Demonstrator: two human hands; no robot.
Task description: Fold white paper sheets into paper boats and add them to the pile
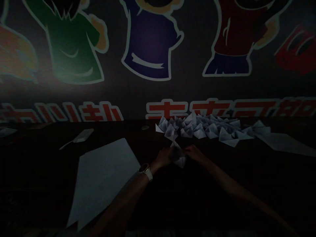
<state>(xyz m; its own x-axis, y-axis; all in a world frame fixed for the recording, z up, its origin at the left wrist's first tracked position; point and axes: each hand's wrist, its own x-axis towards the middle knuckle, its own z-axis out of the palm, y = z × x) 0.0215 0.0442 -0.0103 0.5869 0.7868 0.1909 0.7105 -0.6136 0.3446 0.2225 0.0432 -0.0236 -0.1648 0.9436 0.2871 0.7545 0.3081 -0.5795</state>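
My left hand (164, 157), with a white wristwatch (145, 171) on its wrist, and my right hand (194, 152) meet at a folded white paper boat (179, 156) on the dark table. Both hands pinch its sides, and the fingers hide part of it. Just beyond them lies a heap of several folded paper boats (199, 129). A flat sheet of white paper (103, 181) lies to the left of my left forearm, untouched by either hand.
A second paper sheet (283, 144) lies at the right, and a pale flat-bladed tool (80, 136) lies at the far left. A small round object (145, 127) sits near the table's back edge, before a wall with cartoon figures and red lettering (168, 110).
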